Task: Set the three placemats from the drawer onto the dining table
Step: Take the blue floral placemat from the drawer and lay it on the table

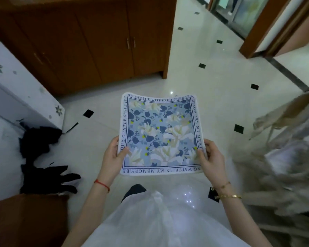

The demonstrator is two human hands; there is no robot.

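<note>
Head view: both hands out front, over tiled floor.
Left hand (114, 155): pinches placemat (159, 134) near-left edge.
Right hand (211, 157): pinches its near-right edge.

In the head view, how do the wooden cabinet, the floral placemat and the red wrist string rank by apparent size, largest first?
1. wooden cabinet
2. floral placemat, though it looks enlarged because it is nearer the camera
3. red wrist string

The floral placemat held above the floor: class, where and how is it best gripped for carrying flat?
Grip the placemat at its two side edges near the closer corners, one from each side, as the left hand and right hand do now, thumbs on top. It is thin and limp: the far edge already curls, so two spread grips likely keep it flat.
</note>
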